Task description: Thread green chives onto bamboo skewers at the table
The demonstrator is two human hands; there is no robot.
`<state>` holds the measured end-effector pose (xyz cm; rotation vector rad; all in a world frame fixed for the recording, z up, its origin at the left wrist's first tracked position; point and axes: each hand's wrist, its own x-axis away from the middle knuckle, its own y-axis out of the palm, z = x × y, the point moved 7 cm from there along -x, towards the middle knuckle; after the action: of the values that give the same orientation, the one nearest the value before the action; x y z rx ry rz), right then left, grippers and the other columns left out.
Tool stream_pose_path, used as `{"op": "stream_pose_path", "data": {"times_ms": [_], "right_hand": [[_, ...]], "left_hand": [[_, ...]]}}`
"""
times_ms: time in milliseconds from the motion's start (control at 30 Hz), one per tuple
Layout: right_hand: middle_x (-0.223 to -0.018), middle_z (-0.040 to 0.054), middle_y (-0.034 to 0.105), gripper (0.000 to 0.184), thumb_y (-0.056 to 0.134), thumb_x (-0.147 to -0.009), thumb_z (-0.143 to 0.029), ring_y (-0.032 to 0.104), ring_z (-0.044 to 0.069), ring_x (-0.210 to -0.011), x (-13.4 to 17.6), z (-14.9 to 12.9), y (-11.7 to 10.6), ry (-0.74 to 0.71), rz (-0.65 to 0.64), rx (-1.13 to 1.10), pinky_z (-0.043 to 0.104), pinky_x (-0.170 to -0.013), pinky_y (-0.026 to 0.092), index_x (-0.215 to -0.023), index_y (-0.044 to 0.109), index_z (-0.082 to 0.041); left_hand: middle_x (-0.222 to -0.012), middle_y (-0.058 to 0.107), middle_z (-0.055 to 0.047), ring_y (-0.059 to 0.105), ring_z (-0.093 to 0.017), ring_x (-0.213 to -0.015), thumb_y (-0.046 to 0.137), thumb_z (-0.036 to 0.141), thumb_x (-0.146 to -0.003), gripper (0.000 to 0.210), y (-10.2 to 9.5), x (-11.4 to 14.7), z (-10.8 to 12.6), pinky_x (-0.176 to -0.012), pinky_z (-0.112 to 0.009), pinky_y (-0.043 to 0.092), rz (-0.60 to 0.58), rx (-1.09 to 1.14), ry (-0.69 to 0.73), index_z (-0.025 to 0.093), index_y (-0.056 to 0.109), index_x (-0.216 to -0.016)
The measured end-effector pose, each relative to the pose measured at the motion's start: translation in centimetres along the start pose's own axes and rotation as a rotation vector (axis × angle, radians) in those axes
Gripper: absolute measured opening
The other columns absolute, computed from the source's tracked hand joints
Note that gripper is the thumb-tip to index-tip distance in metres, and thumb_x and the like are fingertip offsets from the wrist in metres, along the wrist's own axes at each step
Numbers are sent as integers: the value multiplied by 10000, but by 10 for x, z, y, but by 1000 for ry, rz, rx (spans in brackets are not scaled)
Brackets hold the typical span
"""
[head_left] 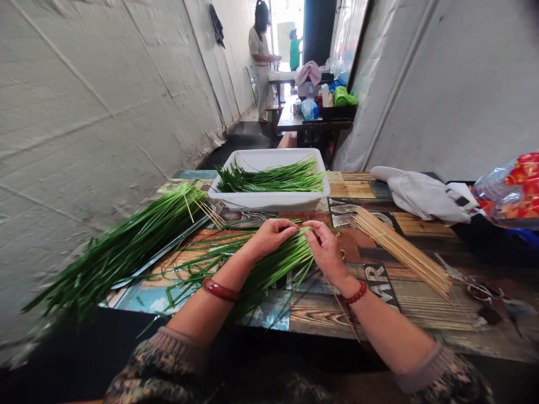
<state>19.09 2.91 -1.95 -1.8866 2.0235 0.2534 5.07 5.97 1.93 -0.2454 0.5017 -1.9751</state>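
A loose bunch of garlic chives [281,264] lies across the table in front of me, pale stem ends to the upper right. My left hand [274,233] is closed on the stems near those ends, with thumb and fingers pressed together. My right hand [327,251] pinches the stem tips from the other side, close to the left fingertips. Below the right palm a thin bamboo skewer [343,307] slants over the table's front edge; whether the hand grips it is hidden. Beyond my hands, a white plastic tub [269,199] holds more chives [273,178].
A large chive pile [126,247] lies left, beside a long metal blade [162,252] and a few skewers. Right are a skewer bundle [402,252], scissors [475,286], a pale cap [421,191] and a red plastic package [522,185]. Two people stand far back near a cluttered table.
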Motion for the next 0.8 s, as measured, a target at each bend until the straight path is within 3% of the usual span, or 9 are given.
{"op": "stream_pose_path", "data": {"times_ms": [333,500,567,633,700,800], "right_hand": [[-913,56,684,211,502,-922,-362,634,190,-831,-3,-2,-2,-31,13,112,312,-760,494,-996,617,-201],[-1032,69,696,327,418,-968,-393,638,194,-912,-6,-16,-7,-35,-45,59,325,-812,499,-1128,628,-200],[-1006,71,703,377,389,-977,-431,653,190,-864,-8,-15,-12,22,-30,-4,317,-755,517,-1163,623,-202],[-910,65,706,427,366,-978,-475,663,174,-735,-8,-10,-13,90,-51,-109,291,-626,520,-1204,598,-197],[-848,58,701,458,355,-976,-495,654,153,-634,-6,-9,-8,116,-137,-180,262,-537,499,-1222,580,-181],[-835,53,707,412,420,-962,-460,654,140,-612,1,-17,7,63,-319,-93,253,-545,514,-1175,617,-167]], "left_hand": [[-627,559,15,463,-106,-620,612,359,-770,253,11,-3,-1,-594,-218,373,9,32,17,125,647,-678],[-678,615,-1,502,-103,-598,723,443,-702,365,15,-3,-5,-571,-219,395,-231,179,-103,103,672,-824],[-659,631,-10,510,-99,-565,760,459,-670,386,7,-3,-5,-547,-218,399,-260,230,-160,100,673,-780],[-651,647,-17,525,-97,-547,780,465,-656,393,-10,-4,-5,-537,-215,407,-193,317,-201,103,669,-760],[-671,668,-26,554,-101,-551,804,447,-638,394,-32,-2,-5,-543,-215,424,-82,406,-218,104,673,-780],[-734,703,-48,604,-121,-599,830,415,-616,401,-62,6,0,-581,-229,466,47,486,-200,105,695,-832]]}}
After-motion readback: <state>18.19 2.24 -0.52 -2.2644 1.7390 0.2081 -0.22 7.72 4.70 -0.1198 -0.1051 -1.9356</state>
